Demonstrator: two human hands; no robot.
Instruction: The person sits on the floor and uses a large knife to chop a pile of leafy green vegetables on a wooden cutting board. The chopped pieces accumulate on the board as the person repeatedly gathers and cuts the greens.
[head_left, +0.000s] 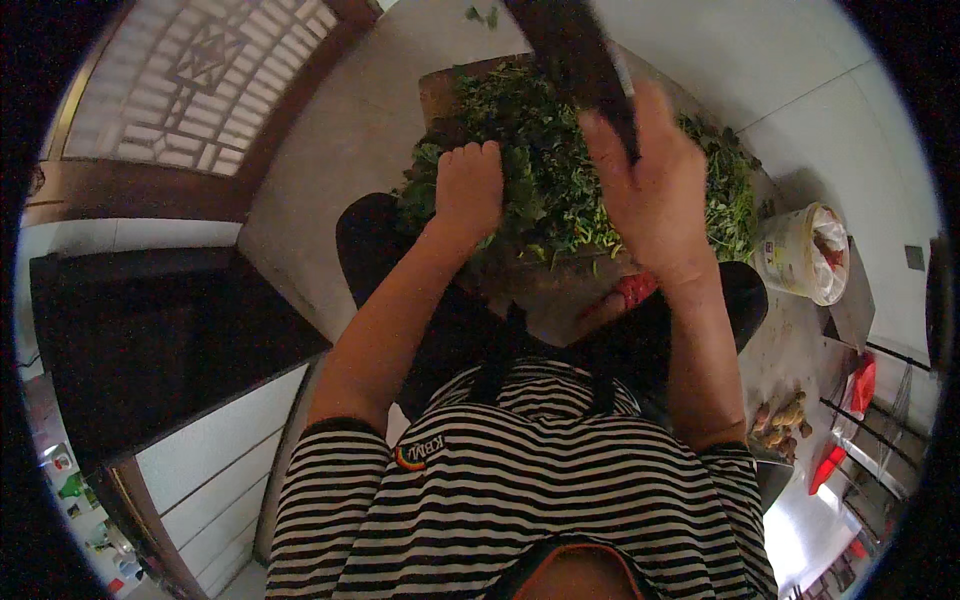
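Note:
My right hand (660, 187) grips a broad dark knife (577, 60), raised above the greens, with its blade pointing up and to the left in the view; its handle is mostly hidden in my fingers. To the left, my left hand (470, 184) is closed on a bunch of leafy greens (525, 184), which show on both sides of the fist. Beneath both hands lies a wooden board (439, 94), covered with a heap of chopped green leaves (559, 180). Some yellowish pieces lie near its front edge.
A white plastic bucket (784, 251) with a bag in it stands right of the board. More cut greens (727, 202) lie on the right. Brown roots or tubers (784, 424) are on the floor. A black-topped cabinet (165, 330) stands at left, near a lattice door (202, 67).

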